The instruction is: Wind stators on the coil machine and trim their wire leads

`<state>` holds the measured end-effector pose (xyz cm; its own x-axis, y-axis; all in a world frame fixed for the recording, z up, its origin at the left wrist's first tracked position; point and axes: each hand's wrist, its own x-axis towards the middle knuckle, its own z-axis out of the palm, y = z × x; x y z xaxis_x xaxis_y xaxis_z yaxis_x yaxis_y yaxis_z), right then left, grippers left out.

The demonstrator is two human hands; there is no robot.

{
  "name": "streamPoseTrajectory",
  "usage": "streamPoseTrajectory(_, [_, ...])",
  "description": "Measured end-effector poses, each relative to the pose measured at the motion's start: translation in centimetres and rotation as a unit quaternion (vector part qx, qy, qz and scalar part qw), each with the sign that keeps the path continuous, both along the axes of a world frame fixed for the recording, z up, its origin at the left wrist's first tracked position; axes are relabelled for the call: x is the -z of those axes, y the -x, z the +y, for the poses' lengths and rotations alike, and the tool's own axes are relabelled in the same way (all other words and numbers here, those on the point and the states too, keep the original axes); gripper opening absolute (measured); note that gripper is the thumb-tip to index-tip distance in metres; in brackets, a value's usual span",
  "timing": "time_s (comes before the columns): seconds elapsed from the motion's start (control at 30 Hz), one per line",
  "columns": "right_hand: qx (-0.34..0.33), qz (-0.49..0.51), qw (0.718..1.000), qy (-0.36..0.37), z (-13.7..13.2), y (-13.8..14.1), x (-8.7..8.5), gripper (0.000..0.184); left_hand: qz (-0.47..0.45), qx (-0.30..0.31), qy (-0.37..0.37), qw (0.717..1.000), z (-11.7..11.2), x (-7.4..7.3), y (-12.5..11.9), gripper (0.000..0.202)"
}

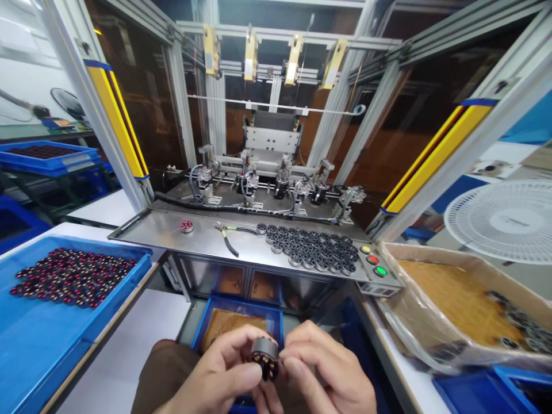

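Note:
Low in front of me, my left hand (224, 371) grips a small motor stator (264, 349), a dark ring with copper windings, between thumb and fingers. Its wound face is turned towards me. Against its right side, my right hand (325, 365) is closed in a pinch; whether a fine wire lies between those fingertips is too small to tell. On the metal bench ahead are a single stator with red windings (187, 226), pliers (228, 238) with black and green handles, and several rows of dark unwound stator cores (313, 247).
A blue tray (38, 339) with many wound stators stands at left. Behind the bench is a winding machine (276, 184). Coloured push buttons (373, 260), a plastic-lined box (457, 287) with cores and a white fan (513, 221) are at right. Under my hands sits a blue bin (280, 322).

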<state>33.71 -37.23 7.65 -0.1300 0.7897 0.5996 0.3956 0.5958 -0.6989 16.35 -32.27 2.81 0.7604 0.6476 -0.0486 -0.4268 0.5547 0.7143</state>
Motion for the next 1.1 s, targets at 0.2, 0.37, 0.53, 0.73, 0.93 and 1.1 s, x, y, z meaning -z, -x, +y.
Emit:
streamPoseTrajectory(0.2, [0.026, 0.056, 0.998, 0.008, 0.4, 0.5, 0.6, 0.017, -0.083, -0.148, -0.013, 0.985, 0.2, -1.2, -0.3, 0.036])
streamPoseTrajectory(0.37, [-0.042, 0.039, 0.998, 0.000, 0.3, 0.0, 0.7, 0.017, -0.005, 0.099, 0.126, 0.987, 0.8, 0.1, -0.7, 0.049])
streamPoseTrajectory(0.53, [0.002, 0.019, 1.000, 0.006, 0.2, -0.2, 0.4, 0.017, 0.005, 0.036, 0.010, 0.999, 0.2, 0.4, -0.3, 0.033])
streamPoseTrajectory(0.73, [0.071, 0.070, 0.995, 0.019, 0.3, 0.5, 0.9, 0.017, -0.027, -0.190, -0.089, 0.977, -0.4, 0.1, -0.7, 0.041])
streamPoseTrajectory(0.93, [0.022, 0.084, 0.996, -0.007, 0.7, 0.6, 1.0, 0.018, 0.004, -0.131, -0.098, 0.987, -0.5, 0.0, -0.5, 0.041])
streamPoseTrajectory(1.1, [0.067, 0.092, 0.993, -0.009, 0.1, 1.0, 1.3, 0.016, 0.022, -0.172, -0.165, 0.971, 0.0, 0.6, 0.2, 0.029])
